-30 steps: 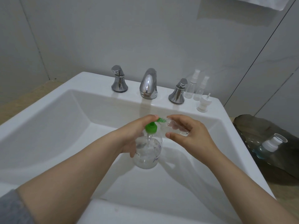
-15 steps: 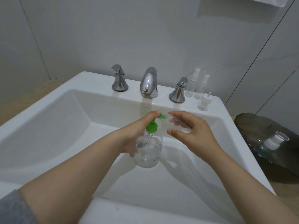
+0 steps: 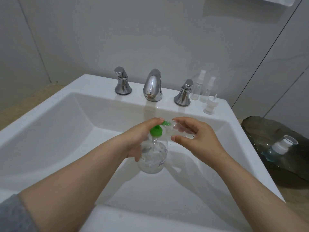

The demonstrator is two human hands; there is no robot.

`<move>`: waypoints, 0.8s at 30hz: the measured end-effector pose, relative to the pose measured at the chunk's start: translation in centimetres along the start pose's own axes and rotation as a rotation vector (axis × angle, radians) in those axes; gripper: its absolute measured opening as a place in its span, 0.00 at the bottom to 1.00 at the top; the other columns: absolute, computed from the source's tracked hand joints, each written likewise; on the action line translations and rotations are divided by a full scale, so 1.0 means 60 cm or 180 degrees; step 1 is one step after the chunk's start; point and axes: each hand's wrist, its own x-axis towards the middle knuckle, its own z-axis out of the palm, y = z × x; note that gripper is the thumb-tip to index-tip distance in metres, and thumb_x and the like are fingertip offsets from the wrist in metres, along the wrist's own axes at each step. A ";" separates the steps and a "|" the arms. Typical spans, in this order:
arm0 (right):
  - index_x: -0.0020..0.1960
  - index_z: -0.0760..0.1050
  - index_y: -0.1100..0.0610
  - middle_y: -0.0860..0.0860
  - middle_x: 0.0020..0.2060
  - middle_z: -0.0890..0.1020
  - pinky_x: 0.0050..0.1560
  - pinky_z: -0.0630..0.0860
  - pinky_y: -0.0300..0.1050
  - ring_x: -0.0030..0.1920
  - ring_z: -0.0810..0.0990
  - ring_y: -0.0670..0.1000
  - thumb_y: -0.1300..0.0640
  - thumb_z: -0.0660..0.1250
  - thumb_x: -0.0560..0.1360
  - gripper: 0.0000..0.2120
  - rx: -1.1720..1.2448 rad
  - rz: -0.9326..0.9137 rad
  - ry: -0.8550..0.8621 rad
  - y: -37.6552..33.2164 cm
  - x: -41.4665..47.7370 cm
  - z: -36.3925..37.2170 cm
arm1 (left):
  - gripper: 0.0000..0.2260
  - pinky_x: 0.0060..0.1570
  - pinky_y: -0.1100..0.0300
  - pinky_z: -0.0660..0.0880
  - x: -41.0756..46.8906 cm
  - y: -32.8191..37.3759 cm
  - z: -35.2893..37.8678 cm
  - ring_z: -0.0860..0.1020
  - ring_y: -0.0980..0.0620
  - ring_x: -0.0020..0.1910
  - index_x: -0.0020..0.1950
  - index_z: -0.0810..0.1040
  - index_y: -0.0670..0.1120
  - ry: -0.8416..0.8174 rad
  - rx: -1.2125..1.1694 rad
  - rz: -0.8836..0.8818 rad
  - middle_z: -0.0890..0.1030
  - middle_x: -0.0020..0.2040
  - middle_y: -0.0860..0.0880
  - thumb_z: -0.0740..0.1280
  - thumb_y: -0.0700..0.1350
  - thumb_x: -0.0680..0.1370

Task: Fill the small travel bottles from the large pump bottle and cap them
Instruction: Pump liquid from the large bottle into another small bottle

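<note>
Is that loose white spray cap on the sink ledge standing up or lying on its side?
Standing upright. The white spray cap rests on its wide base on the sink ledge, its thin tube pointing up, beside two capped travel bottles.

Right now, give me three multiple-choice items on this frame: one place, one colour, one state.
1. Where do the two capped spray bottles stand?
A. on the sink ledge, right of the taps
B. in the basin
C. on the floor

2. What colour is the pump head?
A. white
B. green
C. blue

3. The small bottle in the right hand is:
A. capped
B. standing on the ledge
C. uncapped, mouth at the pump spout

Answers:
1 A: spray bottles sit on the sink ledge.
2 B: pump head is green.
3 C: right hand holds the small bottle open-mouthed at the spout.
</note>
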 end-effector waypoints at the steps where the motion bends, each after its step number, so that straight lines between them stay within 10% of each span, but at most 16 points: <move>1: 0.55 0.77 0.41 0.43 0.49 0.83 0.60 0.73 0.36 0.54 0.80 0.39 0.58 0.77 0.68 0.21 -0.0018 0.0004 0.0007 0.000 0.000 0.000 | 0.47 0.70 0.28 0.52 0.001 0.000 -0.001 0.74 0.38 0.65 0.68 0.74 0.59 0.0009 -0.0013 -0.0009 0.66 0.75 0.44 0.70 0.69 0.48; 24: 0.60 0.78 0.44 0.42 0.49 0.83 0.62 0.74 0.40 0.53 0.80 0.41 0.57 0.77 0.68 0.22 0.0003 -0.0042 0.0124 0.003 -0.002 -0.002 | 0.49 0.69 0.25 0.48 -0.009 0.005 0.003 0.64 0.39 0.75 0.73 0.67 0.62 -0.0094 0.0126 -0.0032 0.62 0.78 0.49 0.67 0.75 0.53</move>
